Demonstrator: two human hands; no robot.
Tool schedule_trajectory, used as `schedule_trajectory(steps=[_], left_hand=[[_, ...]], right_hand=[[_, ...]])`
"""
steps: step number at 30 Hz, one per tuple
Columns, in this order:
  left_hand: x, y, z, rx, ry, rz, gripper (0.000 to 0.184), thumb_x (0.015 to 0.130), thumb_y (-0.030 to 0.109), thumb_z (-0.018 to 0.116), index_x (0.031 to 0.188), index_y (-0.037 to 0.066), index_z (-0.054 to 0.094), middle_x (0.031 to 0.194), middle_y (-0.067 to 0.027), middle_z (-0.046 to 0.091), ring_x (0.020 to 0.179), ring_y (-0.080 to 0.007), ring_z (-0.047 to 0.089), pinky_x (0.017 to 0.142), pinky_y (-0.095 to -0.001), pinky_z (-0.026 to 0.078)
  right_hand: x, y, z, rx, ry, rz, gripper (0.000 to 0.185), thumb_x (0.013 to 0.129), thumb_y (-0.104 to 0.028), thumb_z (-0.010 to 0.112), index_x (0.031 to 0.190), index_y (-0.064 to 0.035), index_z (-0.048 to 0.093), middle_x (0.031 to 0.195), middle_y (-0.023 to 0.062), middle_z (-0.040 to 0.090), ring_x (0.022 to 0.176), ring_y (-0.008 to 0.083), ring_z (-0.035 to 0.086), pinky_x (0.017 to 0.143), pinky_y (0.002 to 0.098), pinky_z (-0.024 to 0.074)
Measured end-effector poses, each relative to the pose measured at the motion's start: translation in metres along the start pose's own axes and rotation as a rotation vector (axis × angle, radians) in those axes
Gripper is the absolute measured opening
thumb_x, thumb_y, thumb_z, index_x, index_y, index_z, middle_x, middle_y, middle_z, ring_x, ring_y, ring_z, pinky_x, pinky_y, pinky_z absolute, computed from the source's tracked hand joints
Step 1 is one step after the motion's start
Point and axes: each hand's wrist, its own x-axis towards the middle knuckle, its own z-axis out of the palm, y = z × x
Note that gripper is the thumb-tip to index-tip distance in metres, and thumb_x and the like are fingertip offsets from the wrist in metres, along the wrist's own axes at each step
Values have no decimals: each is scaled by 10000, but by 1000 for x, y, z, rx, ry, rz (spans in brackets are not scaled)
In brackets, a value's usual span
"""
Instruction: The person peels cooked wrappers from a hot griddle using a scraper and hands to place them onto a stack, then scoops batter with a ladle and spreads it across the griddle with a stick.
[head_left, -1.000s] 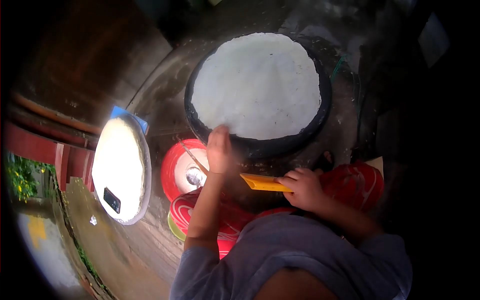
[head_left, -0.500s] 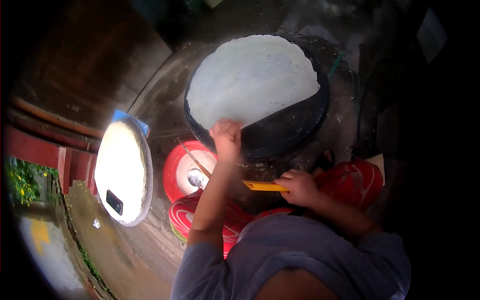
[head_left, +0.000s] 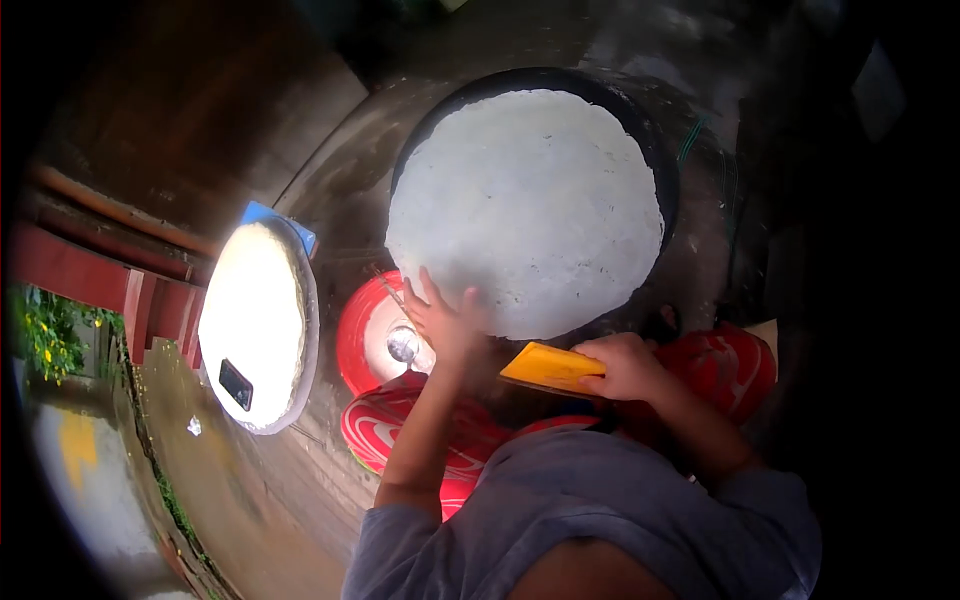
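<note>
A large thin white pancake [head_left: 530,210] lies spread over the round black griddle [head_left: 655,130], close to its near edge. Black surface shows along the far and right sides. My left hand [head_left: 445,322], slightly blurred, is at the pancake's near left edge with its fingers spread; whether it touches the pancake I cannot tell. Lower right of the griddle, my right hand [head_left: 625,365] grips a flat yellow scraper [head_left: 552,367]. Beneath my left hand stands a red bucket [head_left: 352,345] with pale batter inside and a round metal ladle bowl [head_left: 403,345].
To the left a bright, round stack of pale pancakes [head_left: 250,310] carries a dark phone [head_left: 236,384]. A blue sheet [head_left: 280,228] pokes out behind it. My knees in red patterned cloth [head_left: 420,425] flank the griddle's near side. A crumpled white scrap [head_left: 194,426] lies on the ground.
The pancake's straight near edge is gone; it now lies round and nearer to me. My left hand has released its edge and spread its fingers. The scraper has turned its flat face upward.
</note>
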Motion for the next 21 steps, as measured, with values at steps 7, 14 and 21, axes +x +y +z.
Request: schedule_trajectory(steps=[7,14,21], left_hand=[[66,-72,19,-962,-181,-934,127,752,78,690,713,31,578,597,-5,512,542,-118,472,503,-261,363],[167,-15,-112,-620,-49,342,113,752,25,636,805,-33,556,744,-101,530,640,-186,499,603,-273,417],[139,4,-279,-370,-27,738,117,720,-71,613,817,-13,581,807,-91,556,757,-238,544,647,-284,439]], right_hand=[[13,-6,-21,1036,188,246,346,721,-23,400,1031,26,545,969,18,553,881,95,499,805,217,371],[105,-20,-49,24,406,82,448,817,-135,618,1245,-75,499,988,92,646,523,113,497,540,239,429],[268,-117,-103,-315,597,-233,929,676,-171,752,1416,-239,194,1359,129,410,1026,297,559,875,343,452]])
